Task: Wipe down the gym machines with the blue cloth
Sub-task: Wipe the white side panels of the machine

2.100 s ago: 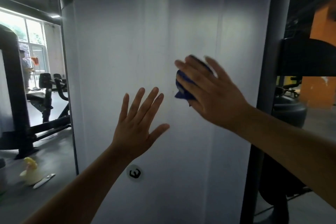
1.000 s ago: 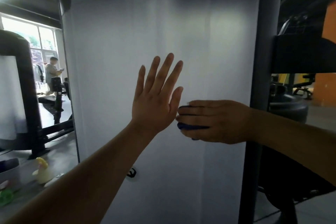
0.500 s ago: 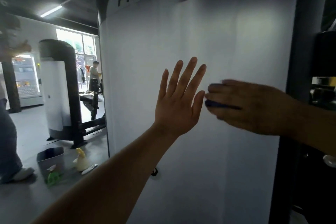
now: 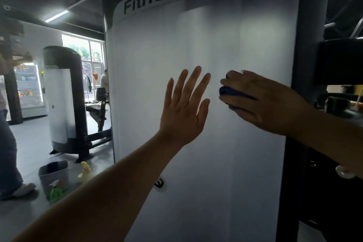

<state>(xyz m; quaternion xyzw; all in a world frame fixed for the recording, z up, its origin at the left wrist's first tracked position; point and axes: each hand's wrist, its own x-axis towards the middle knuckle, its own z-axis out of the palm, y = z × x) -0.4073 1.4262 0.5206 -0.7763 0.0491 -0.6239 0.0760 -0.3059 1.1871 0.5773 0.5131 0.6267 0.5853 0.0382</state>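
Observation:
The machine's tall white shroud panel (image 4: 161,49), marked "Fitness" at the top, fills the middle of the head view. My left hand (image 4: 184,110) lies flat against the panel with its fingers spread and pointing up. Just to its right, my right hand (image 4: 261,102) presses the bunched blue cloth (image 4: 233,92) onto the panel at mid height. Only a dark blue edge of the cloth shows under the fingers, which curl round it.
A grey bucket (image 4: 53,175), a yellow spray bottle (image 4: 84,172) and a green cloth (image 4: 56,192) sit on the floor at lower left. A person's legs (image 4: 7,155) stand at the far left. Another machine (image 4: 62,102) stands behind. A black pad (image 4: 339,61) juts out on the right.
My right hand slid the cloth down the panel, then to the right and a little up. My left hand rose and now lies flat beside it. My view turned left.

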